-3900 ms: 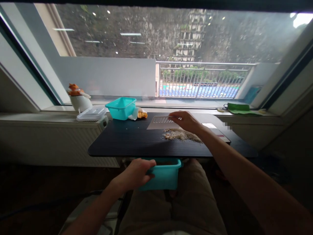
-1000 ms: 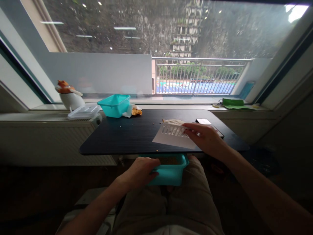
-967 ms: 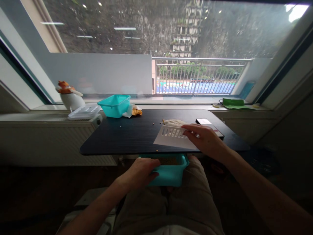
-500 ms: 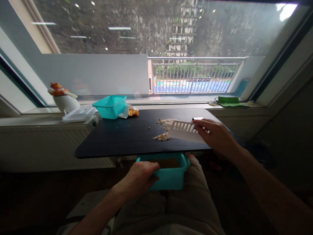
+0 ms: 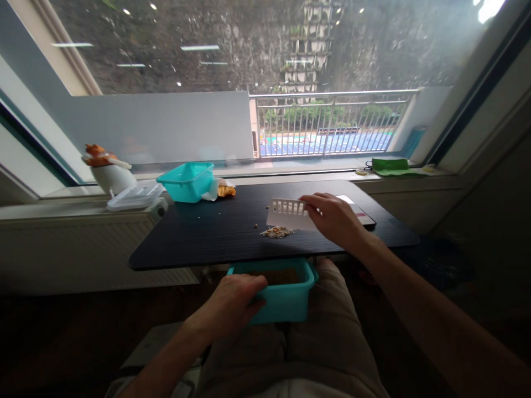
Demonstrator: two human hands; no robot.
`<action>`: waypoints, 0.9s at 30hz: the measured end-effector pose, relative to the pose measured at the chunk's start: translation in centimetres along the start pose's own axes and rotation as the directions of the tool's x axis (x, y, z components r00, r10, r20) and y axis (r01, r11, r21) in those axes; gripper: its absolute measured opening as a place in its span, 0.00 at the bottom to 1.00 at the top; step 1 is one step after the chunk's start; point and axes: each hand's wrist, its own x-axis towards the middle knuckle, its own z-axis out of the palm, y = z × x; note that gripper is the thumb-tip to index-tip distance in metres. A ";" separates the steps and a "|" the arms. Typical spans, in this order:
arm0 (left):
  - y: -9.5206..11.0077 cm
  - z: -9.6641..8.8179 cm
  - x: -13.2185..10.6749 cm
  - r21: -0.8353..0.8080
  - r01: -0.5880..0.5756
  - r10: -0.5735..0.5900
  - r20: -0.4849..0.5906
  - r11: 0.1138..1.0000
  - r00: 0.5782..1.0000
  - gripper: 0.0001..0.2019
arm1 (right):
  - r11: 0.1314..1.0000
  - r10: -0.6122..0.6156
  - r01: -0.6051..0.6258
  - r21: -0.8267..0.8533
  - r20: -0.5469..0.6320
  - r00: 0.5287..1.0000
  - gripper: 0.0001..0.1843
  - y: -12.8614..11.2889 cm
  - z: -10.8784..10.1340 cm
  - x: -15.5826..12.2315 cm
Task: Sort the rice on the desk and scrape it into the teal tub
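Note:
My left hand (image 5: 238,301) grips the left rim of a teal plastic tub (image 5: 286,304), which sits at my lap below the table's front edge. Brown granules (image 5: 280,275) lie inside the tub. Above the dark table, my right hand (image 5: 334,218) pinches a white slotted plastic sheet (image 5: 290,213) by its right end, slots along the top. A small heap of pale and brown bits (image 5: 277,232) lies on the tabletop just in front of the sheet's lower edge. Whatever lies behind the sheet is mostly hidden.
The dark table (image 5: 186,237) carries a second teal tub (image 5: 188,182) and an orange-and-white crumpled item (image 5: 225,190) at its back left. A phone-like device (image 5: 359,213) lies right of my hand. Clear lids (image 5: 135,194) and a white pot (image 5: 112,178) stand left; a green cloth-like item (image 5: 390,167) lies on the sill.
My right hand has moved left with the slotted sheet, which now covers the place of the rear pile. More of the phone-like device shows. My left hand still grips the tub.

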 end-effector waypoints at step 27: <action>-0.3 0.3 -0.2 0.007 0.007 -0.007 -0.015 1.000 1.000 0.03 | 0.990 -0.113 0.123 -0.074 0.119 0.986 0.18 -3.1 0.6 0.7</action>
